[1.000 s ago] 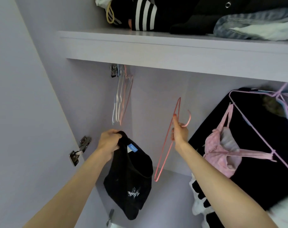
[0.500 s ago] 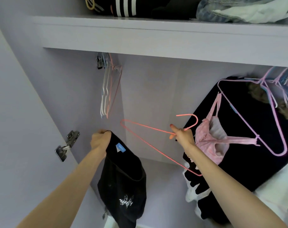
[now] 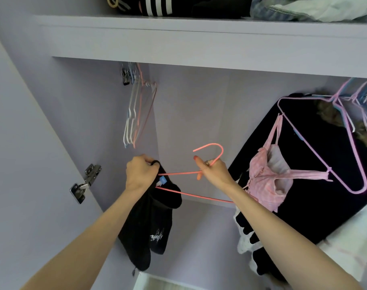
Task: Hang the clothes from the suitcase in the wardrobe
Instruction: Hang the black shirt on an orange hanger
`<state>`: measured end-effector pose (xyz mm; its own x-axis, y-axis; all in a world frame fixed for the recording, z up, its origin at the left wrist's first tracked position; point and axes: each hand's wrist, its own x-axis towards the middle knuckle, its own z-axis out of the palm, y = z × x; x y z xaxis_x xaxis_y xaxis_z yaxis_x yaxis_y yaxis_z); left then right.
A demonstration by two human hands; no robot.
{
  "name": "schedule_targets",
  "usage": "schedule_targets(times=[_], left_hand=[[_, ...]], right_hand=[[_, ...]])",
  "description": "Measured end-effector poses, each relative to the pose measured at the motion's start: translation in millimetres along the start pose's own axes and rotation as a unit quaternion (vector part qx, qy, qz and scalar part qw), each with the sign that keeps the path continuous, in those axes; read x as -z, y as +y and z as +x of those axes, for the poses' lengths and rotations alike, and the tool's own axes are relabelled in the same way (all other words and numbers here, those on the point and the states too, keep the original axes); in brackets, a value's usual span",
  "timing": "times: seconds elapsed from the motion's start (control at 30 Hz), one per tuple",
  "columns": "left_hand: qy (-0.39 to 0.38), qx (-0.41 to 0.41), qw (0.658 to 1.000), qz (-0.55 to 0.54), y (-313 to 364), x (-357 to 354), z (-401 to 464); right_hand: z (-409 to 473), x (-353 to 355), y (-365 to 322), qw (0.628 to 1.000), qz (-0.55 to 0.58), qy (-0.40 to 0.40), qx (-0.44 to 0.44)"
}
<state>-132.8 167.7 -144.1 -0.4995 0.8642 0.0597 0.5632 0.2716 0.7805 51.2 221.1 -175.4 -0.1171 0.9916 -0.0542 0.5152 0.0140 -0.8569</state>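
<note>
My left hand (image 3: 139, 174) grips the collar of a black garment (image 3: 152, 222) with a white print and a blue label, which hangs down inside the wardrobe. My right hand (image 3: 213, 172) pinches a coral wire hanger (image 3: 199, 198) just below its hook, holding it sideways. The hanger's left tip sits inside the garment's neck opening, next to my left hand. Several bare hangers (image 3: 136, 114) hang on the rail at the back left.
A pink top on a lilac hanger (image 3: 268, 181) hangs at the right, in front of black clothes (image 3: 316, 185). The shelf (image 3: 199, 38) above carries folded clothes. A door hinge (image 3: 84, 183) sticks out at the left.
My right hand turned the coral hanger from upright to sideways and moved it left. Its tip has entered the neck of the black garment, which my left hand raised slightly.
</note>
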Motion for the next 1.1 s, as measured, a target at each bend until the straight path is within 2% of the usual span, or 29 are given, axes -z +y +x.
schedule_targets(times=[0.2,0.33,0.47,0.53,0.6,0.67,0.7,0.73,0.8,0.87,1.0,1.1], left_hand=[[-0.034,-0.113,0.993,0.023,19.8,-7.2,-12.5],[-0.039,-0.234,0.948,0.214,13.2,-13.0,-6.1],[-0.082,-0.226,0.947,0.215,11.5,-17.3,1.5],[-0.075,-0.212,0.950,0.218,10.7,-20.7,4.9],[-0.078,-0.207,0.955,0.199,9.3,-21.5,7.5],[-0.104,-0.191,0.968,0.128,6.6,-21.1,10.8],[-0.111,-0.181,0.973,0.094,6.0,-19.5,12.4],[-0.111,-0.171,0.976,0.072,5.1,-18.0,13.4],[-0.101,-0.155,0.982,0.036,3.7,-16.4,14.9],[-0.101,-0.139,0.985,0.007,3.2,-14.3,13.2],[-0.125,-0.118,0.983,-0.062,2.5,-7.1,9.7],[-0.122,-0.074,0.985,-0.099,2.1,-0.3,6.7]], right_hand=[[-6.1,-19.2,-24.1,0.994,0.108,0.019,-0.012],[-3.4,-10.7,-31.2,0.976,0.207,0.067,-0.013],[-5.3,-1.9,-29.0,0.970,0.239,0.044,-0.007],[-3.8,-3.6,-23.5,0.974,0.218,0.048,0.046],[-4.8,-7.0,-18.7,0.973,0.145,0.124,0.128],[-10.4,-7.1,-13.5,0.943,0.046,0.230,0.236],[-13.6,-7.6,-9.8,0.931,0.006,0.238,0.275],[-16.5,-8.2,-4.8,0.938,-0.023,0.198,0.282],[-21.6,-13.0,9.5,0.968,-0.070,0.041,0.236],[-26.1,-20.1,29.4,0.968,-0.150,-0.090,0.181],[-29.2,-35.2,52.6,0.917,-0.290,-0.249,0.114],[-25.7,-37.8,65.1,0.868,-0.387,-0.302,0.072]])
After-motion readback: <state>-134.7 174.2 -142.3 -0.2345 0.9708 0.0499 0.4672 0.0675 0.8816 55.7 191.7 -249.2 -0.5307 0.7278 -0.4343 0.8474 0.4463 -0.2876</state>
